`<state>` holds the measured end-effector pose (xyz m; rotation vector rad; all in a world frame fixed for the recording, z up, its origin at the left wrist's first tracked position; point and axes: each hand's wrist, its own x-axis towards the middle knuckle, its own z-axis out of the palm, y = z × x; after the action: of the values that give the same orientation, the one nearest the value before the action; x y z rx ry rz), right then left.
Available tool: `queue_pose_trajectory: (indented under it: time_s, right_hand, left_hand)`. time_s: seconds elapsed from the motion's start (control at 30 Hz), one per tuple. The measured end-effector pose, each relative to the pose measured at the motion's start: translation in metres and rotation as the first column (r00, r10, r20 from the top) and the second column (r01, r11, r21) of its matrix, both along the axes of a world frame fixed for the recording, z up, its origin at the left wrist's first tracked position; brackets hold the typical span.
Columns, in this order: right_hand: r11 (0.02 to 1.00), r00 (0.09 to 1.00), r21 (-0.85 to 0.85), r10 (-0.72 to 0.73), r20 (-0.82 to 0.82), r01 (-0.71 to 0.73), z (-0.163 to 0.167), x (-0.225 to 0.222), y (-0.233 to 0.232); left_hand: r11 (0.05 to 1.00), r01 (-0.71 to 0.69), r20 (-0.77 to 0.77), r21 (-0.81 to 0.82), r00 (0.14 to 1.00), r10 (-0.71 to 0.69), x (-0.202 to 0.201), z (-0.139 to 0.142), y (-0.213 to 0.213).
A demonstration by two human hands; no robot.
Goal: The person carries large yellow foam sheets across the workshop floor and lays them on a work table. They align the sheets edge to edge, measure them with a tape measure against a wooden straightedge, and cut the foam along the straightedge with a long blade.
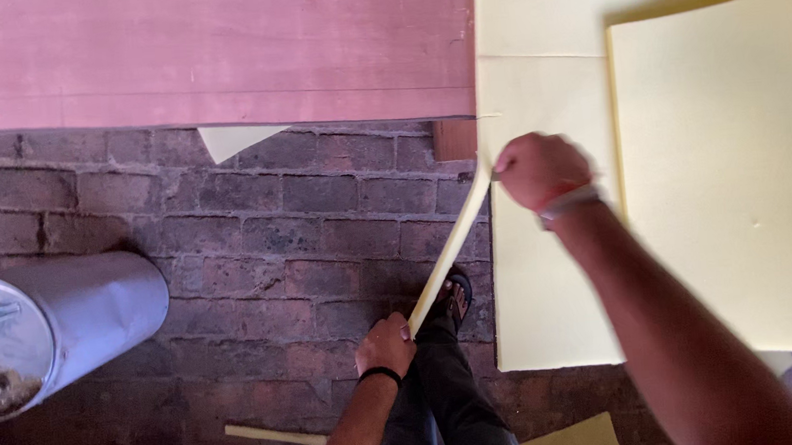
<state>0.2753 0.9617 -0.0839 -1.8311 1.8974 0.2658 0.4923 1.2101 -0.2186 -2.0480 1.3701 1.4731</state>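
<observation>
I saw the right hand (541,170) closed in a fist at the left edge of a pale yellow sheet (551,276), its knuckles turned up and a light band around the wrist; something small seemed pinched in it, but I could not tell what. From just under that fist a narrow yellow strip (450,251) ran down and to the left, still joined to the sheet's edge at the top. The left hand (386,345) was closed on the strip's lower end, a black band at its wrist, well below and to the left of the right hand.

The sheet lay flat on the worktop (213,49), a reddish-pink board that stretched away to the left above both hands. A second, larger yellow sheet (741,176) lay over the first, to the right of the right hand and forearm.

Below the left hand I made out dark trousers and a sandalled foot (454,298) on the brick floor (227,226). Yellow offcuts (274,435) lay on the bricks to either side of the left forearm, and a small triangular yellow piece (231,139) hung at the worktop's edge, well to the left. Far left of the left hand stood a grey metal can (46,325) with a round lid and some brownish residue on top.
</observation>
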Motion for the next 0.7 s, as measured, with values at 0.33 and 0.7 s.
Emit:
queue_pose_trajectory:
  time_s: [0.33, 0.7]
  right_hand:
    - [0.998, 0.996, -0.059, -0.016, -0.084, 0.011, -0.013, 0.001, -0.085]
    - [0.912, 0.678, -0.151, -0.166, 0.716, 0.382, 0.097, -0.072, 0.006]
  left_hand:
    - [0.999, -0.030, 0.127, 0.043, 0.992, 0.024, 0.030, -0.003, -0.014]
    - [0.858, -0.487, 0.245, -0.165, 0.822, 0.514, 0.088, -0.016, 0.023]
